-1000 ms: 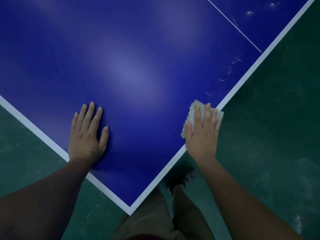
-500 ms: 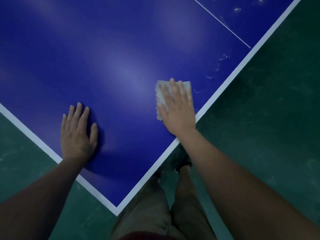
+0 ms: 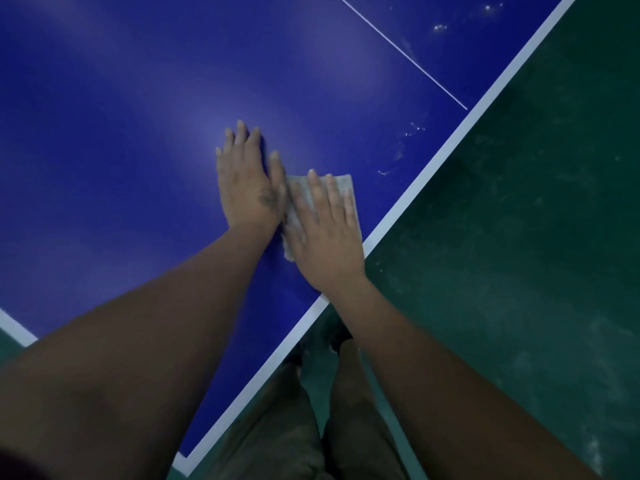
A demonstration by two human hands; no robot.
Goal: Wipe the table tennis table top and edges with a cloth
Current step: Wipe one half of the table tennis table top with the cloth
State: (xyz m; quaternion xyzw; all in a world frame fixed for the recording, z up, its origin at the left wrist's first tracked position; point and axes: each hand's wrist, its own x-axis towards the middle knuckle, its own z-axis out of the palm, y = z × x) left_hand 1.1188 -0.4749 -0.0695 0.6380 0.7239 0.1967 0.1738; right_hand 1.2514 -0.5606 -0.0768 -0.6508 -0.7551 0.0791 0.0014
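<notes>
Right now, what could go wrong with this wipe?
1. The right hand only presses the cloth with flat fingers, close to the white edge stripe. An outward stroke could push it off onto the floor.
2. The bare left hand rests on the table top beside the cloth, so it will likely leave prints and block a stroke that way.
3. The white specks beyond the cloth may get missed.

The left hand (image 3: pixel 247 183) and right hand (image 3: pixel 327 233) lie flat, palms down, fingers straight, close side by side, left farther forward.
</notes>
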